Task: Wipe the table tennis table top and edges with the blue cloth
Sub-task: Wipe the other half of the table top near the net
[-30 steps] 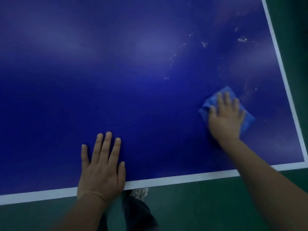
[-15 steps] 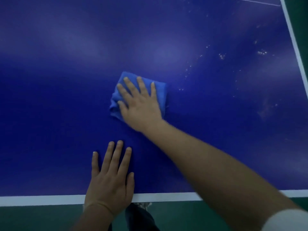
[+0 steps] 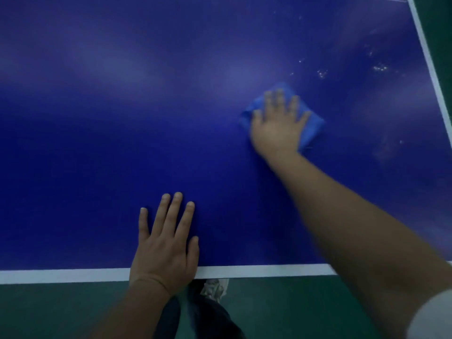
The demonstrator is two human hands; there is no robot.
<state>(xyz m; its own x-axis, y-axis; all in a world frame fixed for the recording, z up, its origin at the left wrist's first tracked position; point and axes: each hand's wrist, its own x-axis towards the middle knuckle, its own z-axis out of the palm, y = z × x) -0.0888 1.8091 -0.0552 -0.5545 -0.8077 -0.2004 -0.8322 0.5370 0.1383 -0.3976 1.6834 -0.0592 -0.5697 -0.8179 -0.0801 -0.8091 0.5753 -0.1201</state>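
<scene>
The smooth dark-blue table tennis table top (image 3: 122, 155) has a soft sheen with hazy pale reflections (whitish specks dot its upper right); its painted white edge line (image 3: 61, 275) looks matt, the folded blue cloth (image 3: 311, 128) soft, and the green floor (image 3: 61, 311) dull

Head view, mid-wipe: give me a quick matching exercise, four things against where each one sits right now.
Things:
1 left hand
2 right hand
3 blue cloth
4 white specks

Places:
A under a pressing palm
B flat across the near edge line
C spread on top of the blue cloth
D beyond the blue cloth, toward the right edge

Pairs: 1-B, 2-C, 3-A, 4-D
</scene>
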